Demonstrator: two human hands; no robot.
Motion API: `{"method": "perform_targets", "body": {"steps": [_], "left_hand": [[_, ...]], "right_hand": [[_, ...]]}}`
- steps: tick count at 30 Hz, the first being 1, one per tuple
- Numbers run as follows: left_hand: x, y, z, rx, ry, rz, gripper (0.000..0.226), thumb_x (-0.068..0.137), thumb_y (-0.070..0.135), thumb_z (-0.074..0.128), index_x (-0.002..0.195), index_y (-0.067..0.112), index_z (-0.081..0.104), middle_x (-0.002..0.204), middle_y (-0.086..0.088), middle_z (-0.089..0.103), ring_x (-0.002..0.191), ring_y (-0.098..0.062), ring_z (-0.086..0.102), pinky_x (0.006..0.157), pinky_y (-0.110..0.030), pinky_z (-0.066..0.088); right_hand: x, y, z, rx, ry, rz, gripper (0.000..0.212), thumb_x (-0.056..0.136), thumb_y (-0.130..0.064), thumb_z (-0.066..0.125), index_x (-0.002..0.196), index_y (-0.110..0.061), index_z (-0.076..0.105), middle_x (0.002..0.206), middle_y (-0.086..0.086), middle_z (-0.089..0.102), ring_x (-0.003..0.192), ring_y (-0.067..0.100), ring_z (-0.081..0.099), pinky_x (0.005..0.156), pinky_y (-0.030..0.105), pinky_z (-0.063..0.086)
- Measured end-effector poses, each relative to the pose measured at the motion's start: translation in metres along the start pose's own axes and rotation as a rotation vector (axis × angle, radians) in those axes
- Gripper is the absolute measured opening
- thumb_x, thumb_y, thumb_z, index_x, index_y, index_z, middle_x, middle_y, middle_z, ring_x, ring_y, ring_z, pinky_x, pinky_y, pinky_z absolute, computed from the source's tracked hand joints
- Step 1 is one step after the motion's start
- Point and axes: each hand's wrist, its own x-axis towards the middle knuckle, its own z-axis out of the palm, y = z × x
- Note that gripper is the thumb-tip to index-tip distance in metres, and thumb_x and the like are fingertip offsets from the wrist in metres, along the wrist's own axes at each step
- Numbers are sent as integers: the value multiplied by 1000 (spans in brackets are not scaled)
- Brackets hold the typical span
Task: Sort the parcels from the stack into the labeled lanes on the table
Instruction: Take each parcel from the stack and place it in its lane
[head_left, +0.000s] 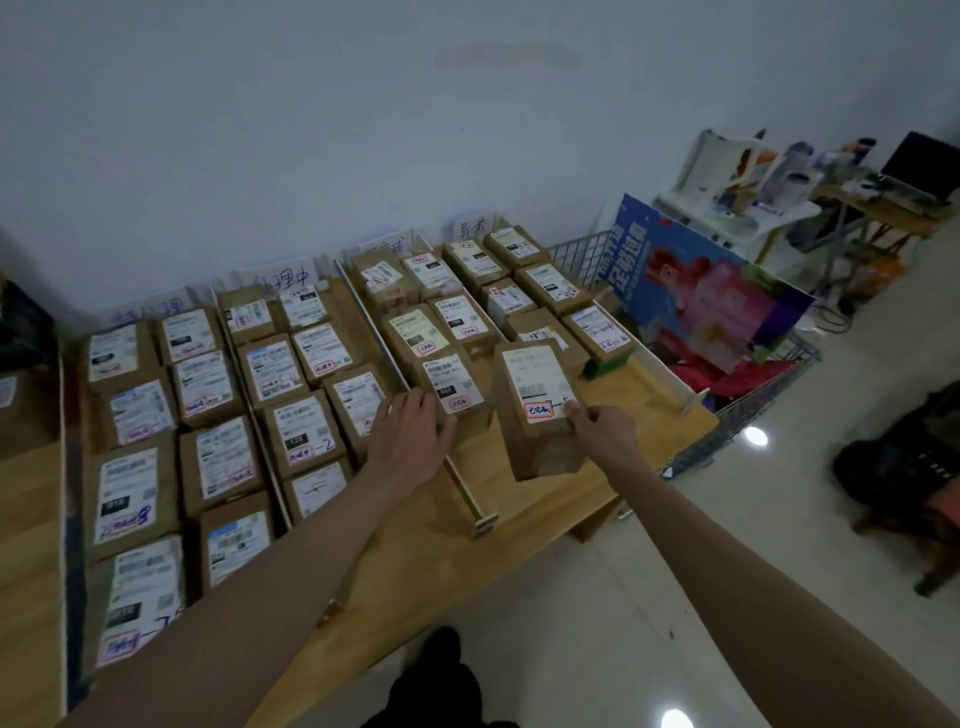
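Right hand (597, 431): fingers curled around near right corner of parcel (540, 405), held tilted above table (649, 395). Left hand (410, 431): fingers straight and together, resting flat on box (447, 384) left of parcel, beside divider (462, 483).

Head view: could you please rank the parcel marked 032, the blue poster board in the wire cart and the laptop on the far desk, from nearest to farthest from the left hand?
1. The parcel marked 032, just right of the left hand, at its fingertips.
2. The blue poster board, off to the right in the wire cart.
3. The laptop, on the desk at far right.
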Motion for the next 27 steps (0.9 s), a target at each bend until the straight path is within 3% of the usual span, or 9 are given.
{"method": "perform_targets", "body": {"steps": [3,7,15,20,23,27], "left_hand": [[22,9,13,-7,15,-7,48,103,46,32,131,13,54,134,-5,55,126,-24,48,111,-39,31],[59,10,38,31,40,-29,49,102,47,34,130,13,55,132,-5,57,125,-23,50,112,-40,34],[128,8,81,16,-33,-146,52,101,46,35,136,13,55,140,-6,53,132,-24,46,116,-47,29],[151,11,98,17,-34,-210,52,100,44,32,128,11,61,130,-7,60,124,-25,53,112,-46,33],[156,13,103,34,-44,-215,58,97,46,24,119,11,65,119,-6,64,115,-25,57,106,-45,37],[163,16,108,51,-35,-224,40,99,40,39,109,12,66,110,-5,66,107,-23,59,104,-43,38]], "right_hand": [[30,6,0,-34,-16,-17,45,102,-41,47,100,-2,69,94,10,67,82,20,62,66,31,51],[80,8,9,-119,-36,-44,44,102,-41,46,92,-5,68,86,7,64,68,10,54,53,23,40],[173,0,47,-175,-119,-126,39,102,-37,50,102,-4,71,93,5,71,82,17,65,66,24,49],[204,-16,66,-195,-152,-196,38,102,-43,46,101,-12,68,94,-1,70,76,12,62,52,16,37],[206,-14,73,-182,-146,-194,45,99,-52,44,109,-14,67,101,1,68,86,16,64,63,24,46],[198,2,73,-110,-203,-197,52,95,-63,40,112,-22,66,112,-4,64,96,10,61,81,30,56]]}}
